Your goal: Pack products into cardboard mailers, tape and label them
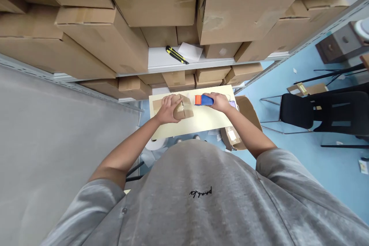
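Note:
A small cardboard box (186, 108) lies on a pale yellow table (201, 121) in front of me. My left hand (168, 109) rests on top of the box, fingers curled over its left side and holding it down. My right hand (220, 102) is closed round the handle of a blue and orange tape dispenser (203, 100), which sits on the table just right of the box with its orange end pointing at the box.
Shelves stacked with large cardboard boxes (245, 4) rise behind the table. A yellow and black utility knife (176, 54) and white paper (190, 51) lie on a shelf. A black chair (317, 111) stands right on the blue floor. An open carton (239, 134) sits beside the table.

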